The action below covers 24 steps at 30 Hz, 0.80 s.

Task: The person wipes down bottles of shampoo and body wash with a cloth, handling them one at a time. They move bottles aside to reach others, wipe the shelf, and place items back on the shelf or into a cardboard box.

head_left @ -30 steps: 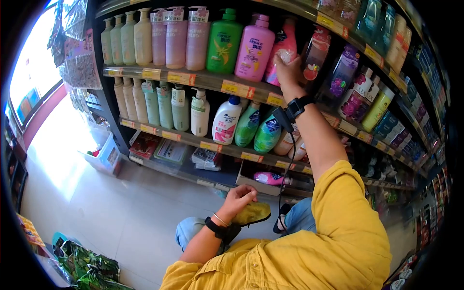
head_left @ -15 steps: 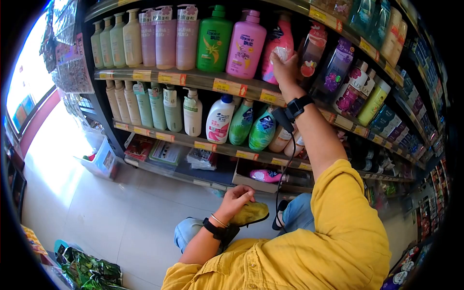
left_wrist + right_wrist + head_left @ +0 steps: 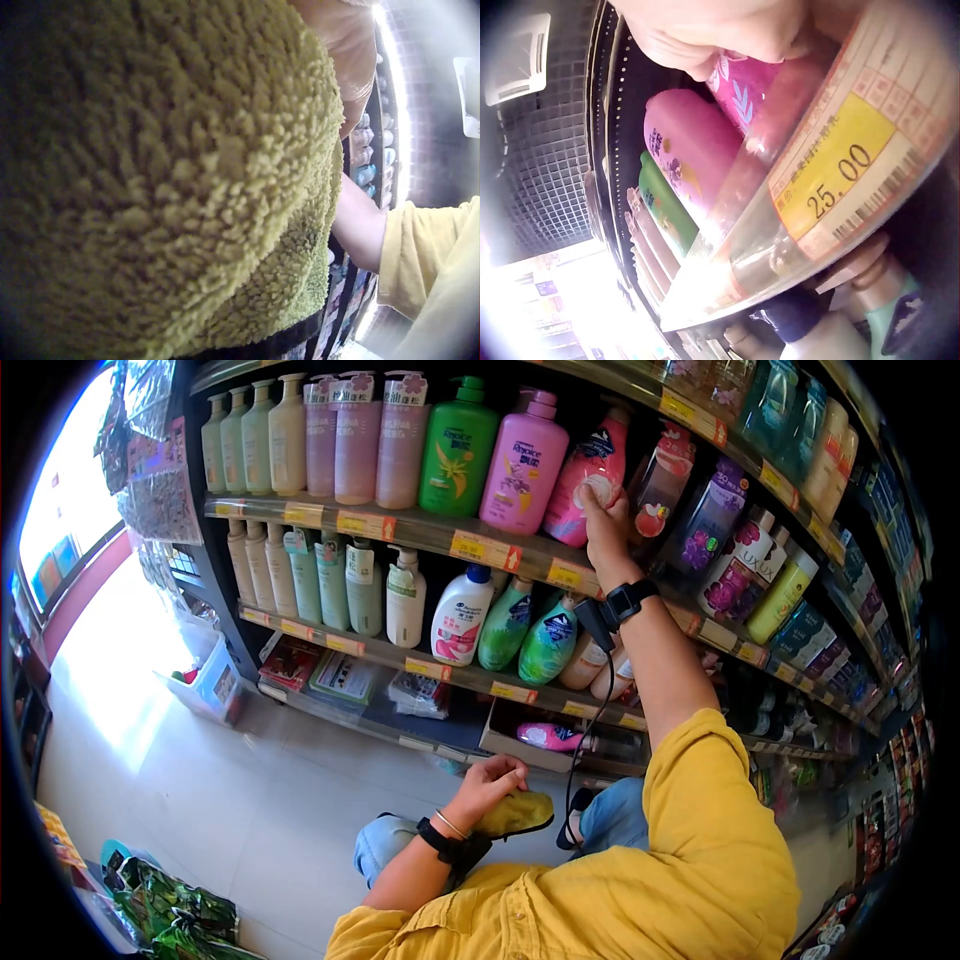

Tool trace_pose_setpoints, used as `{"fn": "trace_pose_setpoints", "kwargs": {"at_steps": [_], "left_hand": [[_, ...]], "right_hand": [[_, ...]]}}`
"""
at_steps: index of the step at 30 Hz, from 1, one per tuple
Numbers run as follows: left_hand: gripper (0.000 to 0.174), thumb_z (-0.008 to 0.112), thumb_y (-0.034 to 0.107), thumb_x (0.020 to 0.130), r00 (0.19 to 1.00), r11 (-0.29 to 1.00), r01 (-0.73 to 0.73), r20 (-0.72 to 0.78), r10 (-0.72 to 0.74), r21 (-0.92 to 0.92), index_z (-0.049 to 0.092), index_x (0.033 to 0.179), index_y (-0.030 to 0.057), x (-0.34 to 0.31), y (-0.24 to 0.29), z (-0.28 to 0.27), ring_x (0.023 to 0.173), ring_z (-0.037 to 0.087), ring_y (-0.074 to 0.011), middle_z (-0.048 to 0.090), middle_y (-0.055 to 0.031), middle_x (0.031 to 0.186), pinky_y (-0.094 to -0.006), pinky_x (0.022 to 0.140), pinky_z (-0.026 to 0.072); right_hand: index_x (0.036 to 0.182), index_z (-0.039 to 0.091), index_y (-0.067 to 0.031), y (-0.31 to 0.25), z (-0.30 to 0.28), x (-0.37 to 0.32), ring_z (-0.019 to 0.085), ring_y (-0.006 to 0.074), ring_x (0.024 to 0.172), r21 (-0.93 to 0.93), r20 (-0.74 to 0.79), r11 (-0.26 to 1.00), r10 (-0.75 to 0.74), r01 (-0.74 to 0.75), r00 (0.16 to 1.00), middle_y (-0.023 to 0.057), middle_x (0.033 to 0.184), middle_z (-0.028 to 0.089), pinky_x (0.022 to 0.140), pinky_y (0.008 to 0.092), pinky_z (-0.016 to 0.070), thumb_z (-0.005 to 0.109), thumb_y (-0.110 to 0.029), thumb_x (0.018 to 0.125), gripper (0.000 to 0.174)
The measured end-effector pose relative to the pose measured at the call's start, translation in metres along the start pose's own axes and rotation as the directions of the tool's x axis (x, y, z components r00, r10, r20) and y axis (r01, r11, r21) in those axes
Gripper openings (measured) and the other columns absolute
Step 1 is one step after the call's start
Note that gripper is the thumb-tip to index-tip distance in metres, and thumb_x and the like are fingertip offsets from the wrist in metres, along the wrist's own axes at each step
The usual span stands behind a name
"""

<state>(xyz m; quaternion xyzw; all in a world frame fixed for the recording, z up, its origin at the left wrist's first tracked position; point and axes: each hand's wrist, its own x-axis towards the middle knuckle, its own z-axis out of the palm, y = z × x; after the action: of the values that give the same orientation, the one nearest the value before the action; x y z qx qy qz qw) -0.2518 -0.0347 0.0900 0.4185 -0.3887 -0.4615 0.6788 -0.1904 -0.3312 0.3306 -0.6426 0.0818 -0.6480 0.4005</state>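
In the head view my right hand grips a pink pump bottle low on its body, thumb across the front. The bottle leans to the right near the front edge of the upper shelf, beside a lilac-pink Rejoice bottle. From the right wrist, fingers curl over the pink bottle just behind the price rail. Low in front of my body, my left hand holds a fuzzy yellow-green cloth with a dark edge. That cloth fills most of the left wrist view.
A green Rejoice bottle and a clear red-capped bottle stand along the same shelf. Below are a white bottle with a blue cap and green bottles. A cardboard box holds another pink bottle. A cable hangs from my right wrist.
The pink bottle tilts further right and sits a little lower and nearer the shelf front, with my right hand moving along. My left hand stays with the cloth. The head view shifts slightly.
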Motion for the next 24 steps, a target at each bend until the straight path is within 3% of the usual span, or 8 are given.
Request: {"fn": "trace_pose_setpoints", "kwargs": {"at_steps": [6,10,15,24], "left_hand": [[0.022,0.054,0.020,0.084,1.000,1.000,0.019,0.004,-0.019,-0.004,0.056,0.091,-0.0005,0.005,-0.004,0.003,0.075,0.054,-0.0107,0.059,-0.0040,0.077,-0.0237,0.072,0.0419],[0.023,0.054,0.021,0.084,1.000,1.000,0.024,0.019,-0.024,0.014,0.056,0.090,-0.0010,0.006,-0.004,0.006,0.075,0.054,-0.0110,0.058,-0.0038,0.077,-0.0241,0.072,0.0420],[0.024,0.055,0.022,0.084,0.999,1.000,0.020,0.030,-0.021,0.007,0.056,0.091,-0.0012,0.007,-0.006,0.006,0.075,0.054,-0.0113,0.058,-0.0037,0.077,-0.0241,0.072,0.0419],[0.024,0.055,0.022,0.084,0.998,0.999,0.047,0.034,-0.047,0.006,0.056,0.090,-0.0012,0.007,-0.007,0.007,0.076,0.054,-0.0113,0.058,-0.0040,0.077,-0.0241,0.072,0.0423]], "right_hand": [[0.106,0.049,-0.0044,0.004,-0.012,0.012,0.055,0.0157,0.087,0.111,0.222,0.991,0.053,-0.080,0.974,0.0056,0.098,0.057,0.080,0.0277,0.0432,0.064,-0.014,0.078,0.033],[0.108,0.048,-0.0046,0.004,-0.017,0.013,0.053,0.0146,0.089,0.018,0.215,0.992,0.118,-0.125,0.969,0.0048,0.100,0.056,0.081,0.0277,0.0422,0.064,-0.014,0.079,0.035],[0.113,0.045,-0.0070,0.001,-0.021,0.010,0.051,0.0133,0.093,0.109,0.273,0.981,0.128,-0.163,0.954,0.0035,0.103,0.053,0.083,0.0269,0.0406,0.064,-0.015,0.079,0.039],[0.118,0.041,-0.0095,-0.012,-0.027,0.011,0.049,0.0133,0.097,0.074,0.379,0.957,0.231,-0.279,0.896,0.0030,0.107,0.051,0.086,0.0284,0.0393,0.063,-0.015,0.080,0.044]]}}
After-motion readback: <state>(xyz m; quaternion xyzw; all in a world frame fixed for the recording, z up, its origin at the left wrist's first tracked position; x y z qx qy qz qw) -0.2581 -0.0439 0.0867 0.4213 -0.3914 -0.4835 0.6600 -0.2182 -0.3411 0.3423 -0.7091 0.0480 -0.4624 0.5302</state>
